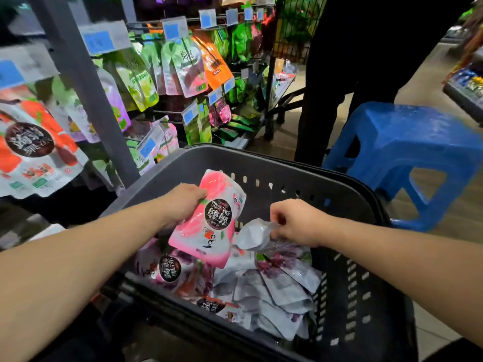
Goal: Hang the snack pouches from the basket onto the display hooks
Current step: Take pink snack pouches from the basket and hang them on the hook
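A dark grey basket [261, 163] in front of me holds several snack pouches, white and purple ones piled at its bottom [277, 291]. My left hand [183, 202] grips a pink pouch with a black round label [209, 220] by its left edge, lifted above the pile. My right hand [295, 223] pinches the corner of a silvery white pouch [254, 235] that lies back side up. Display hooks with hanging pouches [183, 66] stand up and to the left.
A grey upright post [86, 90] of the rack rises left of the basket. A blue plastic stool [407, 158] stands to the right. A person in dark trousers [347, 82] stands behind the basket. Blue price tags [171, 31] hang on the hook ends.
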Tool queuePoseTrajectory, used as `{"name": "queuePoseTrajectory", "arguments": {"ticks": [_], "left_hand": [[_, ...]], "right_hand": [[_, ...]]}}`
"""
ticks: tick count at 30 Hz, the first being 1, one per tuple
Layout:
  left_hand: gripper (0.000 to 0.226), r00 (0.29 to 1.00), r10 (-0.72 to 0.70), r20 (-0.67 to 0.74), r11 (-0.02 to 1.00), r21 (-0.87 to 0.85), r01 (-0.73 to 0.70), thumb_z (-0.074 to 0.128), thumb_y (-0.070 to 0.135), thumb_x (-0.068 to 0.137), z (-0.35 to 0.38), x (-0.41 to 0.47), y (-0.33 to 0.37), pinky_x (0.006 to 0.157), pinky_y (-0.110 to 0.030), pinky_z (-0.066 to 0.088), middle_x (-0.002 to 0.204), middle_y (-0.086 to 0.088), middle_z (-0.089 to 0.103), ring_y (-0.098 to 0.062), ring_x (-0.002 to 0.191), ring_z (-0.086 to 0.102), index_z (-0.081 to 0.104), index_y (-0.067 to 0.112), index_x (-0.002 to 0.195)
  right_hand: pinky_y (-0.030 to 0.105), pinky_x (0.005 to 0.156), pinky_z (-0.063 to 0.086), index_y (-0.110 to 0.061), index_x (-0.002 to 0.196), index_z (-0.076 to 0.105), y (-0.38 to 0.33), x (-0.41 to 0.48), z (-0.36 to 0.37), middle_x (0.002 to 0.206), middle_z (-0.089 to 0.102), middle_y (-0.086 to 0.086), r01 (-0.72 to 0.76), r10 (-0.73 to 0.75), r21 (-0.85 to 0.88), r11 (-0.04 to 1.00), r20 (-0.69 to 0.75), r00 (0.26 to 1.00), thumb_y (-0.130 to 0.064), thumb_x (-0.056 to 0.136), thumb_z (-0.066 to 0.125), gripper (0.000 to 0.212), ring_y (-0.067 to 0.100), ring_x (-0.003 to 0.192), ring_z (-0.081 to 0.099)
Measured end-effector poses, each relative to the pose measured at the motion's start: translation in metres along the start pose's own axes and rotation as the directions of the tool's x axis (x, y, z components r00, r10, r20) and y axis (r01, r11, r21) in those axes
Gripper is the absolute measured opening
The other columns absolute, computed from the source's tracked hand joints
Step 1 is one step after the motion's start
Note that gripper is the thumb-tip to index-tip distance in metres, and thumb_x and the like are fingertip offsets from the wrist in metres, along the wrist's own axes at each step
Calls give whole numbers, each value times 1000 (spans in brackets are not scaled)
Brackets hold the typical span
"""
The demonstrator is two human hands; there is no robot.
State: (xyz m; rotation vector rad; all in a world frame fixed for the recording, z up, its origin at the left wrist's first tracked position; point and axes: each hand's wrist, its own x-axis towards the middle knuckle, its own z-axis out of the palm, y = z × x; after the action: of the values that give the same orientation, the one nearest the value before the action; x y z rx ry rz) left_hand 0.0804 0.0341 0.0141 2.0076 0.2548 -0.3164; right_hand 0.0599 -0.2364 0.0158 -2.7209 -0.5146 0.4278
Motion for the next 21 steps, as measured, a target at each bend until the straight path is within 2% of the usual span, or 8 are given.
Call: {"name": "queuePoseTrajectory", "arguments": {"ticks": [3,6,9,12,13,15,17,21], "left_hand": [[23,1000,-24,-13,999,-45,23,54,23,98,0,1,1,56,-30,46,78,-20,64,-27,61,60,64,5,87],[47,991,-79,105,973,-211,100,67,48,92,-1,2,0,78,-47,60,96,-19,76,-39,86,74,72,3,104],[41,993,-61,102,952,-293,89,76,39,88,4,1,4,73,-47,62,97,-18,77,-36,85,76,69,8,114],[29,996,-93,-6,932,-352,85,75,27,88,10,1,6,66,-45,62,90,-18,77,-35,76,76,70,5,107],[25,994,-93,-49,930,-361,69,74,25,87,11,2,6,66,-47,62,89,-19,77,-34,73,75,70,5,102],[23,979,-65,-193,939,-343,-5,72,27,81,11,3,5,69,-51,60,86,-16,75,-31,69,71,67,7,91],[29,942,-5,-336,958,-271,-92,71,36,75,7,6,6,75,-54,61,90,-11,75,-29,76,72,63,13,90],[33,904,135,-407,984,-49,-169,68,38,80,0,5,14,74,-43,54,99,-9,67,-29,84,66,54,21,104]], "right_hand": [[28,73,52,-24,84,68,0,1,4,88,68,-6,6,-7,48,999,18,1000,-25,79,84,17,13,82,62],[32,79,56,-28,83,68,-2,3,8,87,67,-10,11,-13,38,999,48,999,-24,78,84,17,11,84,63],[33,76,57,-24,99,69,-6,1,10,88,71,-7,12,-18,98,995,65,998,-21,80,82,23,12,82,67],[20,65,50,-22,143,50,-8,0,10,91,73,-4,-21,8,175,984,78,997,-21,85,80,66,7,76,66],[19,63,50,-19,149,45,-8,1,9,90,73,-4,-46,31,188,981,81,996,-21,87,79,71,8,73,66],[34,61,60,-13,134,60,-5,5,6,79,72,0,-102,78,242,965,108,991,-17,91,75,46,16,64,67],[44,63,60,-12,98,72,-3,6,0,68,68,6,-162,123,305,938,144,982,-12,94,71,4,23,56,63],[36,60,58,-15,84,70,-3,7,-12,76,66,10,-180,135,412,893,136,982,-15,96,68,12,22,60,63]]}}
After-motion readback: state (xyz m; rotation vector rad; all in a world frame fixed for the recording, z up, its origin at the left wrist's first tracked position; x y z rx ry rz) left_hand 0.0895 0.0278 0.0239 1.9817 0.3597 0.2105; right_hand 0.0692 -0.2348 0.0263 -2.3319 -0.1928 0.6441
